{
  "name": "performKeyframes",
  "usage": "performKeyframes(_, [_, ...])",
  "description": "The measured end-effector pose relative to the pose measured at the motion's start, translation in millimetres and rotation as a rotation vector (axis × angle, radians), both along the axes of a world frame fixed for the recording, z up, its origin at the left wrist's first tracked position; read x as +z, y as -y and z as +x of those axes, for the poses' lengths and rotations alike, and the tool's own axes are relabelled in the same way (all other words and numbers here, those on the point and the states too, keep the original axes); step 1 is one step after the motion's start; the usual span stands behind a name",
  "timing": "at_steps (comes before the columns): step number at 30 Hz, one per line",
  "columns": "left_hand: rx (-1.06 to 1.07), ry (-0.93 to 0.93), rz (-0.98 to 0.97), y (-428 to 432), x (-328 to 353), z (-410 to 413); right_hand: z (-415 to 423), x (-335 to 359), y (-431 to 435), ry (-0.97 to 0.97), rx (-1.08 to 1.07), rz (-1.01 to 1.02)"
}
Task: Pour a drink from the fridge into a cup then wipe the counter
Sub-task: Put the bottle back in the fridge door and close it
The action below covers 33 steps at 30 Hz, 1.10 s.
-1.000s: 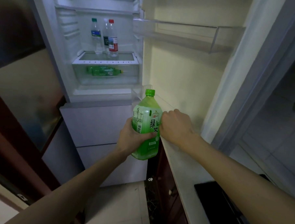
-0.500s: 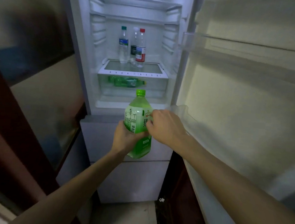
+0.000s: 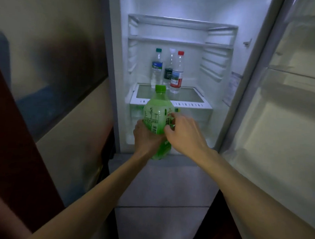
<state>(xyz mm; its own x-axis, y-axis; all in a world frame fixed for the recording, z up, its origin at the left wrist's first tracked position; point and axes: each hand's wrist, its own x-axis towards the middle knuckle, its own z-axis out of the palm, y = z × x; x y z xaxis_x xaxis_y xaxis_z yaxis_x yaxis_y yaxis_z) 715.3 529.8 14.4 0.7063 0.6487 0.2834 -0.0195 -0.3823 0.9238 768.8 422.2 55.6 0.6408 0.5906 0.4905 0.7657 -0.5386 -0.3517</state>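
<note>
Green bottle (image 3: 155, 119): upright and capped, held in the air in front of the open fridge (image 3: 217, 55). Its base is level with the compartment's lower front edge.
Left hand (image 3: 146, 138): wraps the lower body of the bottle from 8 o'clock, fingers hidden behind it.
Right hand (image 3: 186, 133): grasps the label side from 3 o'clock, thumb and fingertips curled onto the plastic.
Glass shelf (image 3: 188, 96): at 12 o'clock from the bottle's cap, with its white front edge just behind the bottle's shoulder.
Three small bottles (image 3: 176, 75): upright in a close cluster on the left half of the shelf, with green, white and red caps. The right half is bare glass.
Crisper drawer (image 3: 194, 115): under the shelf, partly hidden by the hands. I cannot tell what is in it.
Upper shelf (image 3: 181, 42): well above the small bottles' caps, with open height between.
Fridge door (image 3: 278, 133): swung open at 3 o'clock, its inner edge running close to the right forearm.
Door rack (image 3: 299, 75): clear plastic, at 2 o'clock.
Lower drawer fronts (image 3: 164, 184): closed, at 6 o'clock below the bottle, between the two forearms.
Dark red panel (image 3: 16, 149): at 8 o'clock, well apart from the left arm.
</note>
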Motion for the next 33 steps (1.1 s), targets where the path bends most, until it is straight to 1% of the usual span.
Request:
performKeyframes(3, [-0.025,0.044,0.017,-14,14,15,18,12,-17,0.038,0.009,0.059])
performKeyframes(7, [0.008,0.135,0.069,-34,27,37,44,25,-38,0.062,0.034,0.112])
performKeyframes(12, [0.053,0.159,0.116,-59,45,72,89,38,-66,0.091,0.111,0.147])
performKeyframes(16, [0.13,0.188,0.14,-80,59,110,131,52,-88,0.091,0.197,0.182])
performKeyframes(20, [0.205,0.127,0.105,-102,67,154,173,61,-106,0.078,0.278,0.211])
performKeyframes(25, [0.296,0.136,0.105,-115,60,194,213,57,-128,0.054,0.297,0.225])
performKeyframes(28, [0.343,0.098,0.102,-127,53,212,232,51,-140,0.033,0.295,0.169])
performKeyframes(30, [0.357,0.078,0.107,-134,48,223,245,47,-148,0.008,0.301,0.138])
performKeyframes(33, [0.404,0.093,0.145,-141,39,232,257,43,-158,-0.07,0.306,0.156])
